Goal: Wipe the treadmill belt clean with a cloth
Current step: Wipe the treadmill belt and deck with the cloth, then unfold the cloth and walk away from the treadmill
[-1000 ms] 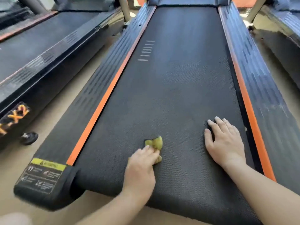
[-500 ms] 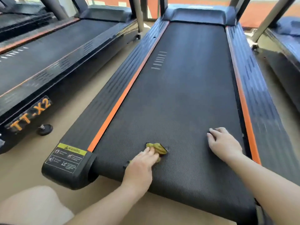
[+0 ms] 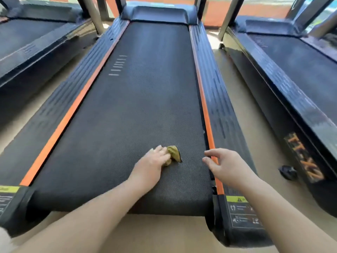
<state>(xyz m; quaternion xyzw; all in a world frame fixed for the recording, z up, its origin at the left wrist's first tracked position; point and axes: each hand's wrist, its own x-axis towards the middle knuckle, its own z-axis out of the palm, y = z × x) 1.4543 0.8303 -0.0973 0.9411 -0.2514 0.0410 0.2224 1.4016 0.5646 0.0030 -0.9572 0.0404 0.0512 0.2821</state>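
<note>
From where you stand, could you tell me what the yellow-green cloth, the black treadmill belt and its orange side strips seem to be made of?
Yellow-green cloth: soft fabric, matte; it bunches into folds under the left hand. Black treadmill belt: probably rubberised weave, matte, with a fine dotted texture. Orange side strips: smooth plastic or painted metal, evenly coloured; I cannot tell which.

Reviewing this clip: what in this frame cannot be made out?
Head view only:
1. Cloth: mostly hidden under the left hand.
2. Warning label text: too small, blurred.
3. Treadmill console: cut off by the top edge.
4. Right hand: blurred; contact with the orange strip unclear.
</note>
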